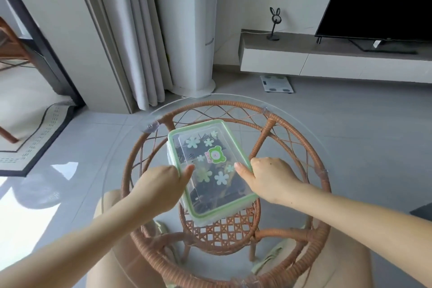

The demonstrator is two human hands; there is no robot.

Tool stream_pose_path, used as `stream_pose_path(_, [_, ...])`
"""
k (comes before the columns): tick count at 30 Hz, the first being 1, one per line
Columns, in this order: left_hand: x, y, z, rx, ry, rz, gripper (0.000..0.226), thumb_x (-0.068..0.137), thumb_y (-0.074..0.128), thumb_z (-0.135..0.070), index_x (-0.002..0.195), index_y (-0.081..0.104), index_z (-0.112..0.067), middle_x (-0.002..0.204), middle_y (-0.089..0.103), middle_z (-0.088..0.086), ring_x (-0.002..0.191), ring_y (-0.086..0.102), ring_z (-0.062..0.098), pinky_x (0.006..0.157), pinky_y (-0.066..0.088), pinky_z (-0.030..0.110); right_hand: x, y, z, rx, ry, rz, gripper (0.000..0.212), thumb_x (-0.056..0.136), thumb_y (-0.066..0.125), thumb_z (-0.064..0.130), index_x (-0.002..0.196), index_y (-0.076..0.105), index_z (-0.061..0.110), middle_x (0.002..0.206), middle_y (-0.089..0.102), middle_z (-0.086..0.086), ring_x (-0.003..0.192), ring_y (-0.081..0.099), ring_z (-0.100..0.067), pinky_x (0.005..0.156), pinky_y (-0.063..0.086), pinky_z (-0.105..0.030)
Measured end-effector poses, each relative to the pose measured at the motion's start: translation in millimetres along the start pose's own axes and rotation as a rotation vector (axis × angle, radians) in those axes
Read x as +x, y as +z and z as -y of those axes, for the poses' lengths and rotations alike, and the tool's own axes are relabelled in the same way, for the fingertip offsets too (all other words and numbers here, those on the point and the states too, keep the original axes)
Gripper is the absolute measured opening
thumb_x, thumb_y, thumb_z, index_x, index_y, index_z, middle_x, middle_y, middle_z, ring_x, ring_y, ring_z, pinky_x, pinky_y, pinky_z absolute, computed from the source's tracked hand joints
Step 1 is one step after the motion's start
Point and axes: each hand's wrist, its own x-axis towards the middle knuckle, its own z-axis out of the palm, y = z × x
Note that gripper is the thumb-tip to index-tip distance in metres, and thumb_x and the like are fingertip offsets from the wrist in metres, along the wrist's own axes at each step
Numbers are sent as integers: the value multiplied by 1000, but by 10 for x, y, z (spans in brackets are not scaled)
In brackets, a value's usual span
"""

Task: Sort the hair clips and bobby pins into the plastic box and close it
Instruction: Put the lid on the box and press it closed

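A clear plastic box (210, 168) with a green-rimmed lid stands on the round glass table top (292, 128). The lid sits on the box and bears pale flower stickers and a green bear sticker. Dark hair clips and bobby pins (205, 196) show through it inside. My left hand (163, 184) grips the box's left long edge, thumb on the lid. My right hand (268, 177) grips the right long edge, thumb pressed on the lid. Both sets of fingers curl down over the sides.
The glass top rests on a brown rattan frame (308, 138) with a woven lower shelf (222, 231). My knees show below the table. Beyond lie grey floor tiles, a white bathroom scale (277, 83), curtains, a low TV bench (327, 58) and a rug at left.
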Motion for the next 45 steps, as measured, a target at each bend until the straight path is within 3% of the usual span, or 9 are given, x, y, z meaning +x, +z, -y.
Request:
stream_pose_path(10, [32, 180, 63, -473, -113, -104, 47, 98, 23, -39, 63, 37, -11, 62, 43, 4, 57, 40, 17, 55, 31, 27, 79, 133, -84, 636, 74, 175, 54, 89, 27, 58, 53, 31, 18, 49, 28, 2, 47, 36, -12, 60, 37, -30])
stream_pose_path(15, [22, 90, 261, -631, -228, -139, 37, 93, 42, -44, 86, 50, -9, 79, 58, 6, 72, 52, 21, 63, 38, 31, -210, 309, 222, 1222, 140, 423, 54, 90, 46, 48, 95, 60, -4, 72, 61, -30, 55, 62, -27, 53, 55, -31])
stream_pose_path(19, [-308, 66, 539, -1120, -269, -174, 21, 79, 65, -47, 96, 55, -43, 83, 72, -17, 83, 67, 6, 87, 50, 36, -112, 464, 619, 1396, 176, 201, 63, 86, 54, 47, 85, 60, -16, 72, 62, -35, 61, 65, -39, 60, 58, -41])
stream_pose_path(24, [-670, 125, 780, -1645, -374, -292, 45, 80, 64, -44, 118, 53, -22, 111, 68, 10, 97, 68, 33, 87, 54, 45, 107, 521, 1251, 1464, 102, 183, 56, 90, 50, 41, 81, 60, -12, 67, 64, -25, 64, 66, -35, 61, 58, -39])
stream_pose_path(29, [-867, -19, 1365, -1634, -555, -683, 28, 83, 65, -31, 103, 58, -13, 99, 67, 17, 77, 70, 29, 66, 61, 35, 346, 479, 1578, 1328, -22, 417, 61, 90, 36, 55, 97, 63, 1, 94, 71, -19, 88, 69, -30, 77, 57, -40])
stream_pose_path(34, [-1055, -172, 2221, -1442, -553, -829, 28, 84, 63, -29, 109, 58, -18, 100, 65, 17, 61, 71, 18, 59, 60, 28, 684, 435, 1056, 895, 61, -45, 52, 95, 26, 49, 101, 60, 10, 94, 69, -7, 88, 64, -25, 83, 52, -42])
stream_pose_path(37, [-962, -208, 2676, -1362, -619, -748, 41, 83, 66, -29, 119, 57, -12, 111, 63, 24, 73, 66, 31, 57, 60, 34, 789, 505, 603, 357, 55, -286, 44, 97, 29, 39, 113, 58, 10, 110, 66, -11, 100, 59, -32, 81, 44, -37])
stream_pose_path(39, [-850, -171, 2876, -1299, -657, -656, 56, 80, 68, -33, 128, 51, -11, 115, 62, 25, 79, 66, 36, 58, 60, 37, 825, 595, 291, 180, 70, -295, 42, 96, 31, 38, 124, 53, 16, 132, 55, -10, 121, 47, -32, 96, 38, -40])
stream_pose_path(45, [-357, 197, 2887, -1103, -584, -185, 80, 58, 74, -62, 121, 57, -17, 107, 67, 18, 89, 69, 39, 82, 57, 49, 736, 708, -279, 90, 196, -205, 48, 95, 27, 45, 138, 38, 28, 153, 25, -3, 142, 14, -21, 115, 17, -43])
